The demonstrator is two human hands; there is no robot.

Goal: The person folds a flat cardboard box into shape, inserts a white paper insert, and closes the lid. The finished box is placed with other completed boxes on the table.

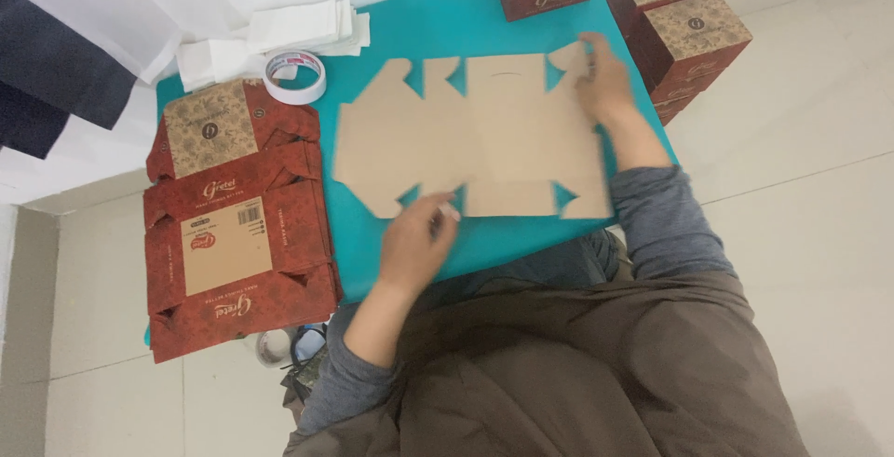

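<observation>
A flat, unfolded brown cardboard box blank (484, 131) lies plain side up on the teal table (438, 28). My left hand (414, 238) rests at its near edge, fingers pinching a flap by a small white bit. My right hand (603, 80) presses on the blank's far right corner flaps. Neither hand lifts the blank off the table.
A stack of flat red printed box blanks (237, 233) lies at the left. A roll of white tape (295, 75) and folded white papers (298, 28) sit behind it. Three assembled red boxes (689, 33) stand at the far right. Pale floor tiles surround the table.
</observation>
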